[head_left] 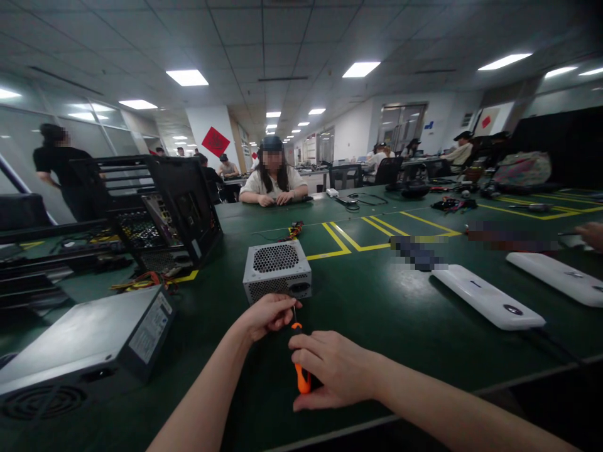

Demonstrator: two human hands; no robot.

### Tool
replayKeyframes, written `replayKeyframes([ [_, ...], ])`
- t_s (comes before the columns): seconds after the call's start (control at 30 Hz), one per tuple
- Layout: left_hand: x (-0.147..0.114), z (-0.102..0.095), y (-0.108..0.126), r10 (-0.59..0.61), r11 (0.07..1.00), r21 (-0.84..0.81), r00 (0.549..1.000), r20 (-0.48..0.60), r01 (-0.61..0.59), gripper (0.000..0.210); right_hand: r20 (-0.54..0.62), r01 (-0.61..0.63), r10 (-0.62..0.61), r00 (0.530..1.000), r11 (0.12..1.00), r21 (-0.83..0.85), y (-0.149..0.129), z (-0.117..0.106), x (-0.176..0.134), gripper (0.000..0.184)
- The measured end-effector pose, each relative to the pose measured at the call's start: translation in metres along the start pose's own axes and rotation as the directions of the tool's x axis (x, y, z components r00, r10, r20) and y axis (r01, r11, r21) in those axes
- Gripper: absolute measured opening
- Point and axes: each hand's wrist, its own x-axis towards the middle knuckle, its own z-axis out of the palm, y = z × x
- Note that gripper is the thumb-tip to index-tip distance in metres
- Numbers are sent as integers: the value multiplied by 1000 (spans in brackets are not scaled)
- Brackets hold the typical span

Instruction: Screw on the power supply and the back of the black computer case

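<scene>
My right hand (332, 364) is wrapped round the orange and black handle of a screwdriver (302, 376). Its thin shaft points away from me, up to the fingertips of my left hand (271, 314). Those fingers are pinched together at the screwdriver's tip, and whatever lies between them is too small to make out. Just beyond, a grey metal power supply unit (277, 258) rests on the green table, its round fan grille facing up and its power socket towards me. My left hand is right in front of its near side and hides part of it.
A larger power supply (80, 339) lies at left, before an open black computer case (155, 213). White devices (490, 295) lie at right on the green table (377, 301) marked with yellow tape. Opposite sits a person (273, 179); another person's hand (591, 235) shows at far right.
</scene>
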Motion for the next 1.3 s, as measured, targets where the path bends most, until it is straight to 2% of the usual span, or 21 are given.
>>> replayKeyframes([
  [0.13,0,0,1,3,1000,-15,1000,5,-3,32,57,26,-26,998,1000,-3,-2,-5,-1,42],
  [0.3,-1,3,2,-16,1000,-14,1000,-8,16,31,47,63,-62,997,997,-37,-2,-6,2,39],
  [0.6,-2,5,3,-15,1000,14,999,-34,15,31,50,13,-14,999,1000,23,-1,-3,-1,43],
  [0.73,-2,5,2,-21,999,25,999,-44,22,31,79,43,-43,996,999,6,-1,-6,0,40],
  [1.0,1,5,0,-22,998,52,998,-51,25,31,15,81,-80,997,996,-40,1,1,1,41],
  [1.17,1,5,0,-20,998,56,997,-74,25,32,-27,42,-43,999,999,-6,2,5,-1,44],
  [1.3,-2,4,2,7,999,41,999,-43,-5,36,-15,22,-22,1000,1000,0,2,4,0,47],
])
